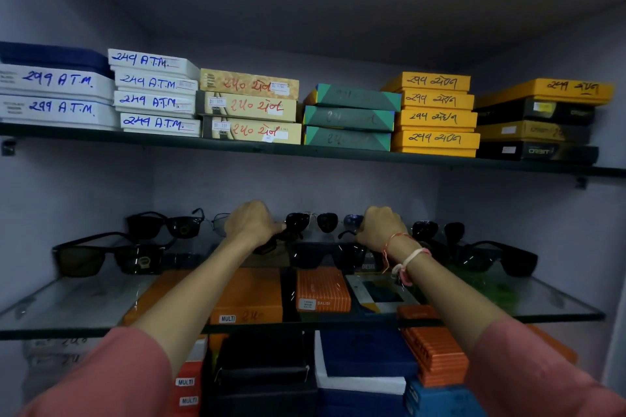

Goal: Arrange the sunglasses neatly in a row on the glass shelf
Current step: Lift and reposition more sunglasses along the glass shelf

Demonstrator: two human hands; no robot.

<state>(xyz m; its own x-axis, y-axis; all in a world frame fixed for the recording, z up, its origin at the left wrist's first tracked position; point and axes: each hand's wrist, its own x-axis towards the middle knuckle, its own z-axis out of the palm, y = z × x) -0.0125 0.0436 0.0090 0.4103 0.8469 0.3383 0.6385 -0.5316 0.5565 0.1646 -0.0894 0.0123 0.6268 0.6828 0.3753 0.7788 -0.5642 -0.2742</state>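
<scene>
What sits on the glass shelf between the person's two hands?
In the head view, a dark aviator pair stands at the back between the left hand and right hand, with a dark-framed pair in front of it.

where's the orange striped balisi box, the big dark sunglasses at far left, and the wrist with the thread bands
orange striped box (322,288): head view, middle of its ribbed top, seen through the glass shelf.
dark sunglasses at far left (79,259): head view, on the left-side lens.
banded wrist (404,256): head view, on the right arm's wrist at the threads.

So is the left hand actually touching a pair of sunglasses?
Touching. The head view shows the left hand closed around the arm of a dark pair of sunglasses on the glass shelf.
</scene>
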